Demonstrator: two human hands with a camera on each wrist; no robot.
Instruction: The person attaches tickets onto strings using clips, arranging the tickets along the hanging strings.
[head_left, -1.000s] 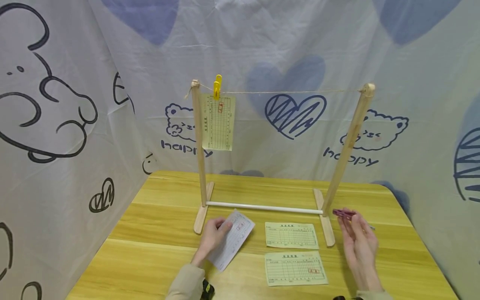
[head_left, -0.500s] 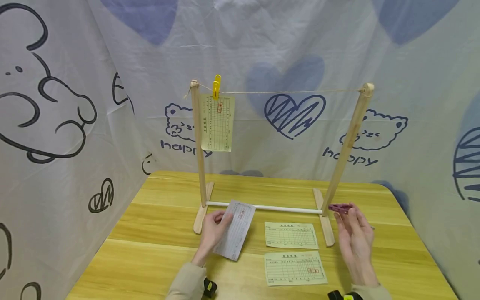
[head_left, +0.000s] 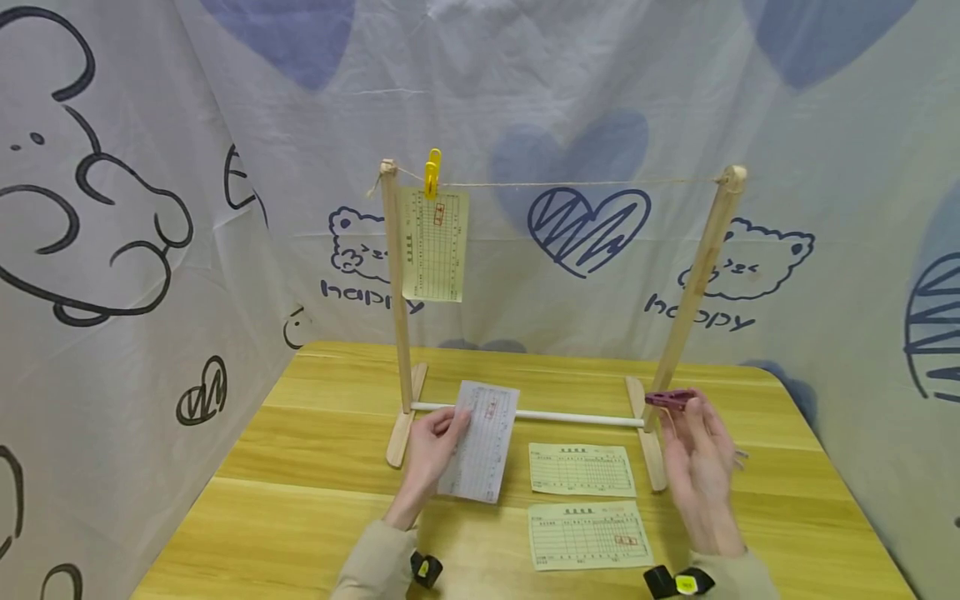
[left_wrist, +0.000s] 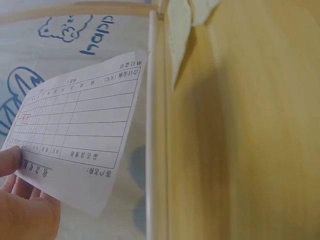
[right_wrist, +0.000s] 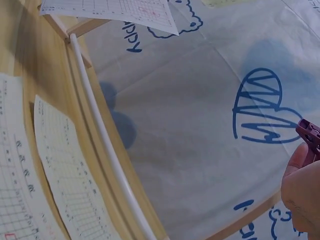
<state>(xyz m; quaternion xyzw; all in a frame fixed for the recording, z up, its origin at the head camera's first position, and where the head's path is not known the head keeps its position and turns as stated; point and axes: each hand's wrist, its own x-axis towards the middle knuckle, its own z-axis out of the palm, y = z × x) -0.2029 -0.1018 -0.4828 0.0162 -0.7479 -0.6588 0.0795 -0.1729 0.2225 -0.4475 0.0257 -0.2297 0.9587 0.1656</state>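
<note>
Between thumb and fingers, my left hand [head_left: 432, 442] pinches a white receipt slip [head_left: 486, 450] by its left edge, raised in front of the rack's white bar. The left wrist view shows the printed grid of this slip [left_wrist: 75, 120] and the thumb on its edge. My right hand [head_left: 701, 467] holds a dark purple clothespin [head_left: 670, 400] beside the right post; the clothespin [right_wrist: 311, 134] is partly cut off in the right wrist view. On the string [head_left: 570, 184], a yellow clothespin [head_left: 431, 177] holds a pale green receipt slip [head_left: 435, 246] near the left post.
Two pale green slips [head_left: 582, 469] [head_left: 590, 536] lie flat on the wooden table [head_left: 300, 467] between the hands. The rack's left post [head_left: 397, 292], right post [head_left: 693, 292] and white bar [head_left: 581, 417] stand behind them. A printed curtain hangs at the back.
My left hand has lifted the white slip up and away and turned it more upright. My right hand has moved up and left with the purple clothespin. The hanging slip stays put.
</note>
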